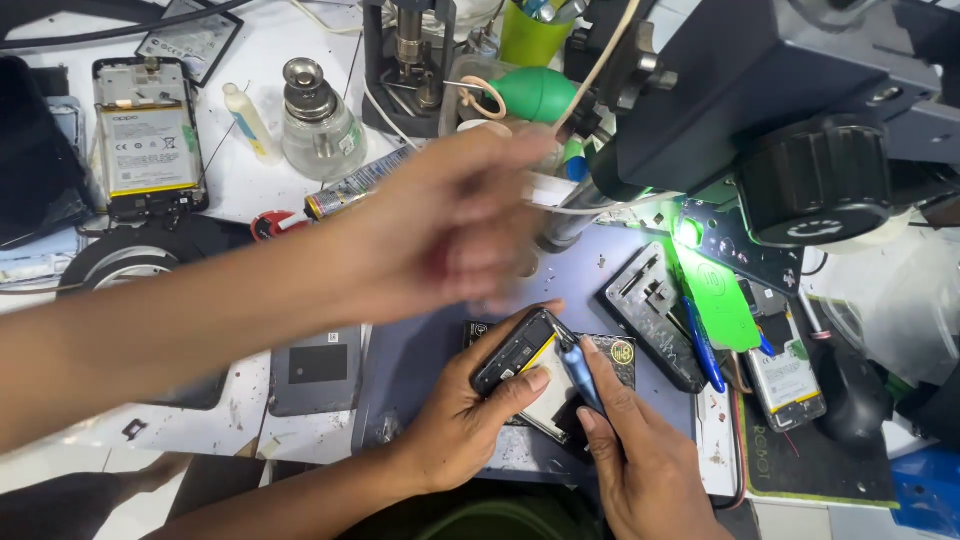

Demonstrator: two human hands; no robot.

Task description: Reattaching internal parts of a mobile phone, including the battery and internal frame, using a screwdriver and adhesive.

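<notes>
Left hand (470, 410) pinches phone (515, 352), long axis slanting up-right. Right hand (640, 460) grips blue tool (578, 370), tip at phone's upper right corner. Another person's blurred arm (300, 290) crosses above.

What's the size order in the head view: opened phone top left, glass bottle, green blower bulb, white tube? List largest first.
1. opened phone
2. glass bottle
3. green blower bulb, partly hidden, so possibly nearer the bottle's size
4. white tube

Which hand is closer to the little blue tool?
Right. The right hand grips the blue tool; the left hand sits just beside it, holding the opened phone.
</notes>
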